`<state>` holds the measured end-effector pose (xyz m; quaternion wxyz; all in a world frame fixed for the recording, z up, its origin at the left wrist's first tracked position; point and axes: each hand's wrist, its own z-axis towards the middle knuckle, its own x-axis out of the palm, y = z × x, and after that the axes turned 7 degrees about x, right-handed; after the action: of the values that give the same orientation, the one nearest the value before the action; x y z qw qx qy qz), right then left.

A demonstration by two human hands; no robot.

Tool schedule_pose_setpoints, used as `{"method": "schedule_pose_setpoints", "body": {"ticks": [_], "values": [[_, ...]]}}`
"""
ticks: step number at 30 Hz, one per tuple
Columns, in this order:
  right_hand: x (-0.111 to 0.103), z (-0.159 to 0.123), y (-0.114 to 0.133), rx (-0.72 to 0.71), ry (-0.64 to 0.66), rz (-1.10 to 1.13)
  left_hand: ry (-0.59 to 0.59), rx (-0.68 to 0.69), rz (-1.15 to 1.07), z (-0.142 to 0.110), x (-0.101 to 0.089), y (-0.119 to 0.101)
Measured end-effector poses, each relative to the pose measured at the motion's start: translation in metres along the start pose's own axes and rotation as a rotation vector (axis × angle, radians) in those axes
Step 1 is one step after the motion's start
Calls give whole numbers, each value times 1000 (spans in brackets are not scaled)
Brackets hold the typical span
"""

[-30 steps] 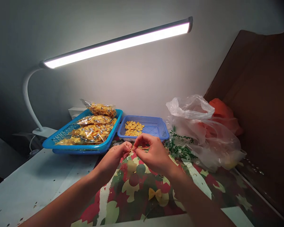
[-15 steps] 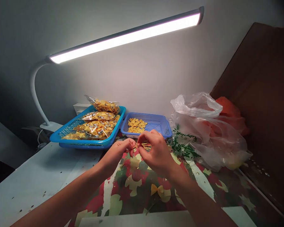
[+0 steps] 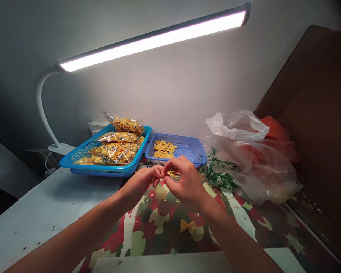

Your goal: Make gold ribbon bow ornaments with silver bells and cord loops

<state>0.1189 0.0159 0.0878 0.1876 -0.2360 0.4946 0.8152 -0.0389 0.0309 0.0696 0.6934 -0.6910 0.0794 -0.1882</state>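
Observation:
My left hand (image 3: 146,179) and my right hand (image 3: 184,179) meet over the patterned table cover (image 3: 161,223), fingertips nearly touching. Each is closed in a pinch; a small piece between them is too tiny and covered to name. Behind my right fingers lie thin gold strands (image 3: 174,174), partly hidden. Nearer to me, a yellow ribbon bow (image 3: 188,226) rests on the cover. Beyond my hands, a small blue-violet basket (image 3: 191,149) holds a heap of small yellow bows (image 3: 163,149) on its left side.
At the back left, a bright blue basket (image 3: 69,162) holds clear bags of yellow bows (image 3: 113,151). A clamp lamp (image 3: 153,38) shines above. Crumpled plastic bags (image 3: 244,151) fill the right, beside a brown panel (image 3: 315,113). Small specks dot the white tabletop (image 3: 45,204).
My hands have drawn slightly closer together, with the left fingers curling in more. Both keep pinching. The view has shifted a little; the baskets and the loose bow stay in place.

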Motion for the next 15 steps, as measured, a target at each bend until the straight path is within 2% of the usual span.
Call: {"method": "schedule_pose_setpoints", "body": {"ticks": [7,15], "values": [[0,6,-7,-6,-1,75,-25,27,-57,2,2,-2],[-5,4,-1,32,53,74,-36,22,-46,0,3,-5]]}}
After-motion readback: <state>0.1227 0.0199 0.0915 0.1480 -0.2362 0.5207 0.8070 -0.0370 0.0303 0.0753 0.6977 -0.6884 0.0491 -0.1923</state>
